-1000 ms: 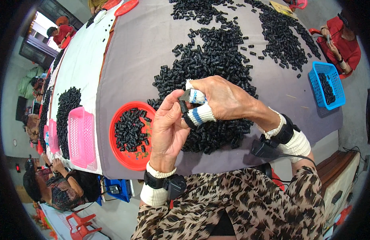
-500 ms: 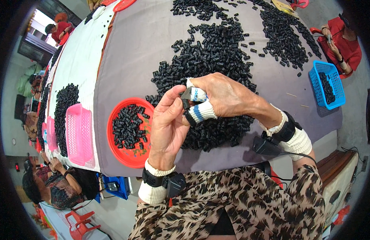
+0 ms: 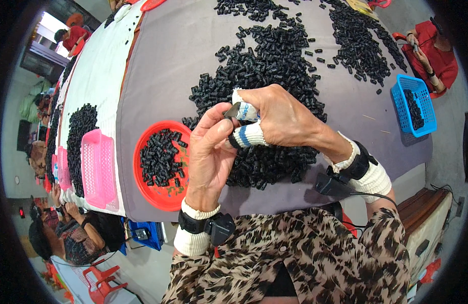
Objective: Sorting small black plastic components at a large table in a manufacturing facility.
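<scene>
Over the near edge of a large pile of small black plastic pieces (image 3: 259,66), my two hands meet. My left hand (image 3: 209,157) is closed, pinching one black piece between thumb and fingers; that piece is mostly hidden. My right hand (image 3: 289,114) is closed on a small grey metal blade (image 3: 233,110), its tip against the left fingertips. White knitted finger covers with blue and black bands (image 3: 249,135) wrap my right fingers. A red round tray (image 3: 138,169) holding loose black pieces and green scraps lies just left of my left hand.
A pink basket (image 3: 98,169) stands on the white cloth to the left, beside another black heap. On the right sit a blue basket (image 3: 429,114) and a person in red (image 3: 439,58). Another person (image 3: 74,235) works at lower left. Thin sticks (image 3: 368,117) lie on the grey cloth.
My hands have stayed together and shifted slightly; the blade now tilts differently against the left fingertips. The black piece, visible below the blade before, is mostly covered now.
</scene>
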The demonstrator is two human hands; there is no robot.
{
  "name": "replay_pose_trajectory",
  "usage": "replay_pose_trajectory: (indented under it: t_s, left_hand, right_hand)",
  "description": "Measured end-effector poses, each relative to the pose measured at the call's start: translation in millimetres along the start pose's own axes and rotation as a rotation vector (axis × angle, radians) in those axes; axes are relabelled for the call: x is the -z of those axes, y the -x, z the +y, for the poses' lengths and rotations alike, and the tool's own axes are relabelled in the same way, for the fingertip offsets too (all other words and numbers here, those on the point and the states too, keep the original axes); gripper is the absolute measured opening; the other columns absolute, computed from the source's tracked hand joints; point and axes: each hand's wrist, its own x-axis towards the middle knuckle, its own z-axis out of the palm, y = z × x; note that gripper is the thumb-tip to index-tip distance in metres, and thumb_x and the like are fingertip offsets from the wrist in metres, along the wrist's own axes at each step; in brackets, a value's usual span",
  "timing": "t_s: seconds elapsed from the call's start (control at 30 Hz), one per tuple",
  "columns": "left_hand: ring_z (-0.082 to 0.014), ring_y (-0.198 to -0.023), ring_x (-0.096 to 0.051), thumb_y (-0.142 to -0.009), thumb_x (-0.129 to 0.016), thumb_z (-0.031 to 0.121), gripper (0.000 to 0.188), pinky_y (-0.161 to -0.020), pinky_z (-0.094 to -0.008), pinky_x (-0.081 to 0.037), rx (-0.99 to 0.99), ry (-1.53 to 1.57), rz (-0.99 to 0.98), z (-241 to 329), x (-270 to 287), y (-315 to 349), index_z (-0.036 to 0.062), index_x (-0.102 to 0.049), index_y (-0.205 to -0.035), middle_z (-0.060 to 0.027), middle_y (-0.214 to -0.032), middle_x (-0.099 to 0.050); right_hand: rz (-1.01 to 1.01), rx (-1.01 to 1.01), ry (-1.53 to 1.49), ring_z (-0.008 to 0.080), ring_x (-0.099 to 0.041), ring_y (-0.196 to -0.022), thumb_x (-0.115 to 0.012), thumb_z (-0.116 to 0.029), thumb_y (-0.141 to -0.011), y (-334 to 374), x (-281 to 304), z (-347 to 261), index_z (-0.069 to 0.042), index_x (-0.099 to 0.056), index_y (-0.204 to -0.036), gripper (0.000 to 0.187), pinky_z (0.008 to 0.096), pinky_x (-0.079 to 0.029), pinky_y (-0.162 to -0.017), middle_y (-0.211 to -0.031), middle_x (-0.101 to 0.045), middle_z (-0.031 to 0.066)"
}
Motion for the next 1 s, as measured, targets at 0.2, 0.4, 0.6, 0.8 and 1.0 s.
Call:
replay_pose_trajectory:
  t_s: [0.2,0.4,0.6,0.8,1.0]
  left_hand:
    - [-0.0161,-0.088,-0.06,-0.083,-0.053,0.0,0.03,-0.079,-0.0287,-0.05,0.027,0.088,0.046,-1,-5,-1,-0.0031,-0.05,-0.113,-0.0111,-0.097,-0.061]
    - [-0.0182,-0.093,-0.059,-0.087,-0.052,0.005,0.03,-0.083,-0.0312,-0.049,-0.019,0.11,-0.026,-4,3,1,-0.003,-0.048,-0.116,-0.0134,-0.101,-0.06]
    - [-0.0192,-0.094,-0.058,-0.087,-0.051,0.004,0.029,-0.085,-0.0319,-0.048,0.01,0.124,-0.072,-5,5,2,-0.0023,-0.049,-0.116,-0.0133,-0.105,-0.058]
    - [-0.0193,-0.096,-0.057,-0.087,-0.051,0.003,0.029,-0.087,-0.0329,-0.048,0.036,0.134,-0.102,-6,8,1,-0.0016,-0.05,-0.116,-0.0125,-0.107,-0.058]
    - [-0.0189,-0.095,-0.057,-0.087,-0.051,0.002,0.028,-0.087,-0.0325,-0.048,0.027,0.12,-0.087,-7,10,1,-0.0012,-0.051,-0.115,-0.0121,-0.106,-0.058]
  right_hand:
    - [0.014,-0.073,-0.016,0.0232,-0.057,-0.055,-0.068,-0.029,-0.067,3,2,-5,0.002,-0.053,-0.071,0.035,0.034,-0.043,-0.052,-0.061,-0.057,0.0141]
    - [0.02,-0.059,0.019,0.0234,-0.057,-0.055,-0.068,-0.031,-0.067,2,1,-2,0.002,-0.056,-0.073,0.036,0.0336,-0.044,-0.052,-0.061,-0.056,0.013]
    - [-0.024,-0.083,0.019,0.0234,-0.057,-0.056,-0.067,-0.033,-0.065,2,3,0,0.002,-0.057,-0.073,0.038,0.0338,-0.044,-0.053,-0.062,-0.057,0.0125]
    - [-0.124,-0.14,-0.005,0.0165,-0.054,-0.057,-0.071,-0.03,-0.067,2,3,4,-0.001,-0.055,-0.077,0.035,0.0298,-0.042,-0.053,-0.064,-0.056,0.0067]
    - [-0.144,-0.091,0.018,0.0167,-0.054,-0.058,-0.07,-0.028,-0.066,0,3,8,-0.001,-0.055,-0.077,0.033,0.0304,-0.042,-0.054,-0.064,-0.056,0.0068]
